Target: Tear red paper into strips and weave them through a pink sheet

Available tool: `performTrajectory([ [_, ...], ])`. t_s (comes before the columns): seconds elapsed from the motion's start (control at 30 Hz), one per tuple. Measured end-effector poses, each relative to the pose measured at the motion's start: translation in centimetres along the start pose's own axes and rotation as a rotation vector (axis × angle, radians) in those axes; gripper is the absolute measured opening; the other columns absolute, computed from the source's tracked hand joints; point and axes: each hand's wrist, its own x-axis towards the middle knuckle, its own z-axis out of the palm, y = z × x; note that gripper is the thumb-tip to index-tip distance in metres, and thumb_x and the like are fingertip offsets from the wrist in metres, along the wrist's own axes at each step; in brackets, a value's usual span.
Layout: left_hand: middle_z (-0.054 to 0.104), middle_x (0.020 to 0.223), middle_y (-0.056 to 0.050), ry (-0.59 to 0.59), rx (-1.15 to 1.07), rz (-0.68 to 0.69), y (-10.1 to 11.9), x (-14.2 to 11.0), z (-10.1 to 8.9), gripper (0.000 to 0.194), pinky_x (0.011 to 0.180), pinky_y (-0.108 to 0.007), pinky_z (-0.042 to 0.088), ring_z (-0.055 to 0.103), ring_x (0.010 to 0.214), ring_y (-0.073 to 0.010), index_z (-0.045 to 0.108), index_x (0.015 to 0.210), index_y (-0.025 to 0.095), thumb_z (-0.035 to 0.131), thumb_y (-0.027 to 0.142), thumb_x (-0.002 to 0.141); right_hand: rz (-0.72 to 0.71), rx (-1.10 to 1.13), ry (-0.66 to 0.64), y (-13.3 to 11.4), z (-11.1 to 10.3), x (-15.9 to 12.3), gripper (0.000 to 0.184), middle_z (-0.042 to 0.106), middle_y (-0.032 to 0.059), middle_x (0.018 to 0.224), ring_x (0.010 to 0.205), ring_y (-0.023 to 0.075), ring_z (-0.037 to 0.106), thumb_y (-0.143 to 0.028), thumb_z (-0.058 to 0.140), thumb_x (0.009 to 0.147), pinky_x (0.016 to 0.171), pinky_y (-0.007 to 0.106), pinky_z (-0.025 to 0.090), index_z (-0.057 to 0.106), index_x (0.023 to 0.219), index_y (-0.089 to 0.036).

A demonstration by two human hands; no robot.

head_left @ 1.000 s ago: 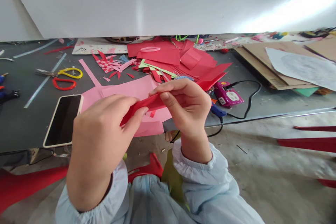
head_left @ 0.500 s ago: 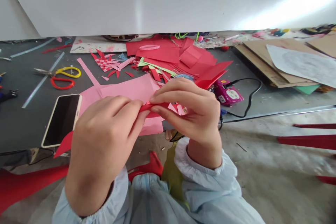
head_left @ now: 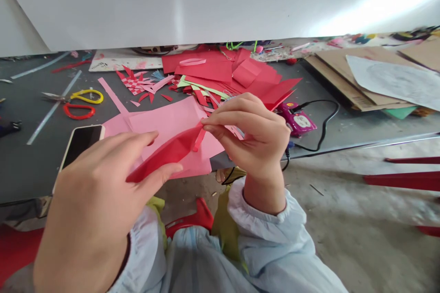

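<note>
Red paper [head_left: 173, 147]: held up over the pink sheet [head_left: 156, 119], at the table's [head_left: 27, 165] near edge.
Right hand [head_left: 256, 132]: thumb and forefinger pinching one end.
Left hand [head_left: 99, 183]: thumb and fingertips spread, paper between; can't tell if it's gripped deeper in.
Progress: already bent lengthwise, narrow strip [head_left: 198, 140] at the pinched end, attached or not idk. Looks mid-shaping to me; what's left, can't say.
Around: scissors [head_left: 67, 99] toward the left, red sheets [head_left: 206, 73] along the far edge.
In the way: left hand's half covering the phone [head_left: 82, 139].

Matt red paper [head_left: 170, 149], glossy phone screen [head_left: 81, 139]
</note>
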Motion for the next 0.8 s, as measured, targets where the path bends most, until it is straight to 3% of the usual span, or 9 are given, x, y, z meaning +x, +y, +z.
performTrajectory([
  [0.17, 0.079, 0.103, -0.006, -0.015, 0.047, -0.012, 1.3, 0.2, 0.0, 0.029, 0.071, -0.037, 0.051, 0.074, 0.090, -0.0265, 0.068, 0.103, 0.022, 0.050, 0.045, 0.103, -0.044, -0.010, 0.025, -0.1, 0.5, -0.1, 0.012, 0.073, 0.0008, 0.076, 0.070, 0.0148, 0.065, -0.010, 0.075, 0.085, 0.069, 0.034, 0.053, 0.073, 0.087, -0.022],
  [0.3, 0.078, 0.097, -0.006, 0.003, 0.055, -0.007, 2.3, 0.7, 0.3, 0.024, 0.070, -0.035, 0.047, 0.072, 0.085, -0.0235, 0.068, 0.099, 0.020, 0.052, 0.037, 0.103, -0.067, -0.019, 0.025, -0.3, 0.8, -0.2, 0.012, 0.073, 0.0010, 0.077, 0.069, 0.0148, 0.064, -0.010, 0.075, 0.086, 0.068, 0.034, 0.053, 0.072, 0.089, -0.022],
  [0.8, 0.075, 0.083, -0.003, -0.004, 0.028, 0.029, 2.0, 0.7, 0.1, 0.025, 0.065, -0.035, 0.046, 0.069, 0.075, -0.0212, 0.069, 0.086, 0.020, 0.053, 0.030, 0.102, -0.099, 0.006, 0.016, -0.2, 1.1, -0.2, 0.014, 0.072, 0.0013, 0.077, 0.069, 0.0156, 0.064, -0.009, 0.074, 0.086, 0.066, 0.034, 0.052, 0.072, 0.092, -0.022],
])
